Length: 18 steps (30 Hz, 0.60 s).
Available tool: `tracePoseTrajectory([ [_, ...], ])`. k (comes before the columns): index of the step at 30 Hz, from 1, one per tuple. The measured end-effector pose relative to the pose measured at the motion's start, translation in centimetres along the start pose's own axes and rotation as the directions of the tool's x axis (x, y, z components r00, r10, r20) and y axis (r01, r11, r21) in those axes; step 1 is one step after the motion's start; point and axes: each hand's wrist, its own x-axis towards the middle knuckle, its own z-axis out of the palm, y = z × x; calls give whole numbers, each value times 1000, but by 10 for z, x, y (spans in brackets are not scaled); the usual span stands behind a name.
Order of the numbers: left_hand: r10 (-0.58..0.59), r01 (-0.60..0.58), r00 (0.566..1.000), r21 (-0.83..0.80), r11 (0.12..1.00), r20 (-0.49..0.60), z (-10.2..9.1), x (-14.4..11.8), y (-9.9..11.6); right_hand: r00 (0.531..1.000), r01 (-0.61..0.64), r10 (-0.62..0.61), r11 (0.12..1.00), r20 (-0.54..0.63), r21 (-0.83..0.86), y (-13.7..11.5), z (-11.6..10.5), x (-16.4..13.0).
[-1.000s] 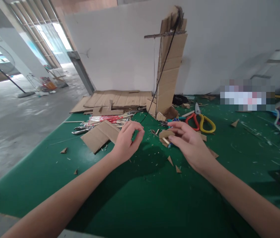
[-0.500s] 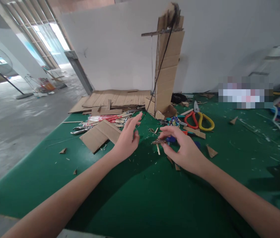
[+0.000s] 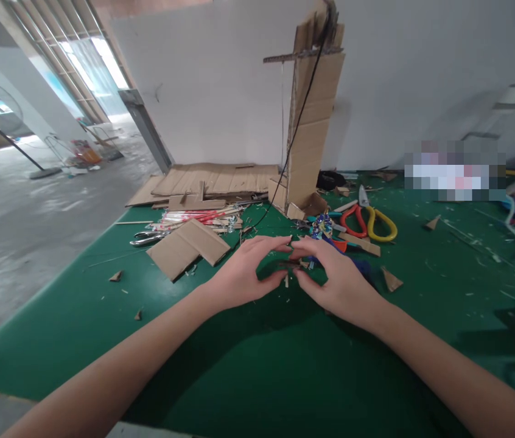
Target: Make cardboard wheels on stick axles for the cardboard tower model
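Both hands, left hand (image 3: 243,277) and right hand (image 3: 337,280), pinch one small cardboard scrap (image 3: 290,266) (fingertips meeting) above the green table (image 3: 257,365).

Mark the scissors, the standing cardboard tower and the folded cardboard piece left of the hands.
scissors (image 3: 378,224), head view, on the yellow handle loop.
cardboard tower (image 3: 315,121), head view, on its front face, mid-height.
folded cardboard piece (image 3: 187,246), head view, on its flat top.
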Motion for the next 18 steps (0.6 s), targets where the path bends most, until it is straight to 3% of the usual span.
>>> tracePoseTrajectory([
  [5, 23, -23, 1000, 63, 998, -3, 5, -1, -5, 993, 70, -63, 995, 97, -74, 2, -1, 1],
  [18, -7, 7, 1000, 33, 999, 22, 4, -1, -2, 995, 68, -61, 994, 78, -82, 1, -1, 0],
])
